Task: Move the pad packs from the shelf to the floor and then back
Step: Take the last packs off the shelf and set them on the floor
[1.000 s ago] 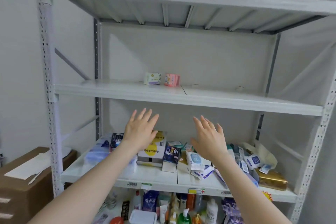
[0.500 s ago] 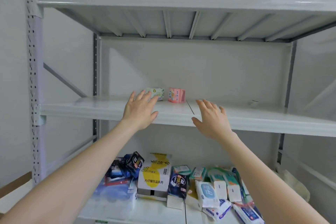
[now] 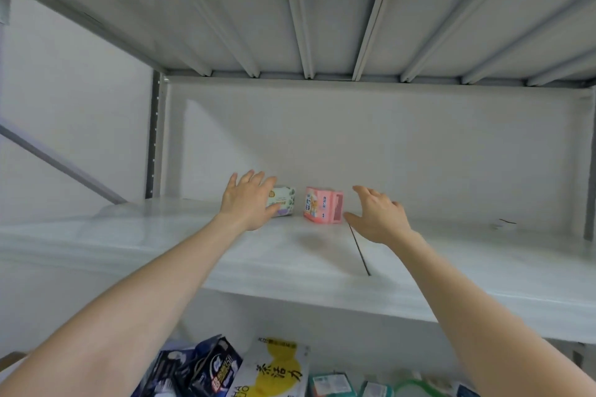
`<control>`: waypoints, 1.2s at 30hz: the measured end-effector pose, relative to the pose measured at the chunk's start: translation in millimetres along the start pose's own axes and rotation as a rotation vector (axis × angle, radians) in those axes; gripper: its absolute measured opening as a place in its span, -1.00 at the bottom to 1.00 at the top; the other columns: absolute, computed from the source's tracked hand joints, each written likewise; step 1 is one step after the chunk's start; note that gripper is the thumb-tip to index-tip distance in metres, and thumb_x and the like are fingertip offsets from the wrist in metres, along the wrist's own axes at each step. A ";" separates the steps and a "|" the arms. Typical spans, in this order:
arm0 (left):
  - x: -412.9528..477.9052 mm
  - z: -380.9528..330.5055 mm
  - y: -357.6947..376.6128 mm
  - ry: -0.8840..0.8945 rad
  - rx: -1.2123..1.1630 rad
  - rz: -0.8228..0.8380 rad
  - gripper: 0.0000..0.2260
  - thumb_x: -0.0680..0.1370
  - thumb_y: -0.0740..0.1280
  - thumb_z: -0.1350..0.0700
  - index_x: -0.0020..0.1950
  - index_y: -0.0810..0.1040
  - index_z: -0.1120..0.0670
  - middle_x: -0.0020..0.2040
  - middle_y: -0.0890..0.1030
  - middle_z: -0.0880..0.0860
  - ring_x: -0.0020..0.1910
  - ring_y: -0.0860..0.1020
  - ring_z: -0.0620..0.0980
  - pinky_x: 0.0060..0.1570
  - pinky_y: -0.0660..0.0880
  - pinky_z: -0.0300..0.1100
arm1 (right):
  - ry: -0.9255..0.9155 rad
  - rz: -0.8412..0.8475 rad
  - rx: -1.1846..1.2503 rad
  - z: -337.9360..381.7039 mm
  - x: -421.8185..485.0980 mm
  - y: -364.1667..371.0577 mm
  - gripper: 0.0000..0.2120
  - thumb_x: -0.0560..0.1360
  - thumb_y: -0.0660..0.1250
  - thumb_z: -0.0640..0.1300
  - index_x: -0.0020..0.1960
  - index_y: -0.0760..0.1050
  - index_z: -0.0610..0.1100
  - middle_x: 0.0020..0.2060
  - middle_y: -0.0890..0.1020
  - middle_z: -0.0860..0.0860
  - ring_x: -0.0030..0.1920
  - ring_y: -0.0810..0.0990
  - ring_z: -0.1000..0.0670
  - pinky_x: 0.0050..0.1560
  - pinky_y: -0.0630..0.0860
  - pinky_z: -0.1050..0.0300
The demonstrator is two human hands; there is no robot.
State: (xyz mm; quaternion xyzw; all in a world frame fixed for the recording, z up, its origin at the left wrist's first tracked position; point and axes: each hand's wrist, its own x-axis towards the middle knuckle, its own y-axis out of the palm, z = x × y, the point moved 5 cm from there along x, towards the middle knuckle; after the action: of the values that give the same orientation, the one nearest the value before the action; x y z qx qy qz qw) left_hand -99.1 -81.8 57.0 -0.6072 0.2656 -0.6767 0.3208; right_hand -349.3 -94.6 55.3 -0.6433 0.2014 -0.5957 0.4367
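— Packs on the shelf (image 3: 135, 245), how many?
— Two are sitting side by side near its back edge: a white pad pack (image 3: 283, 205) and a pink pad pack (image 3: 323, 209).
— Hands?
— Left hand (image 3: 246, 203) is covering the white one's left end, fingers spread wide; right hand (image 3: 375, 214) is hovering just beside the pink one, fingers open, holding nothing.

White metal shelving (image 3: 322, 255) against plain white wall (image 3: 64, 100).

Two pad packs on the shelf (image 3: 322, 255), one white-green (image 3: 283, 205), one pink (image 3: 322, 209), two bare hands, left (image 3: 246, 203), right (image 3: 377, 216), several boxes at six o'clock (image 3: 277, 371).
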 end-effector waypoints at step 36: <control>129.5 61.1 156.5 -0.384 -0.608 0.074 -0.49 0.46 0.46 -0.06 0.28 0.33 0.07 0.14 0.49 0.18 -0.03 0.46 0.09 -0.06 0.39 -0.11 | 0.311 0.203 0.439 -22.9 186.8 136.2 -0.39 0.22 0.46 0.12 0.14 0.46 -0.20 0.04 0.53 -0.07 -0.02 0.61 -0.09 -0.20 0.50 0.16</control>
State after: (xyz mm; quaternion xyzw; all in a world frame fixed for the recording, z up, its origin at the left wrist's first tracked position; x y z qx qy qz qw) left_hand -28.4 -280.2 31.6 -0.7807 0.4114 -0.4286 0.1939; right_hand -296.3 -320.7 54.4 -0.4107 0.1957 -0.6698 0.5868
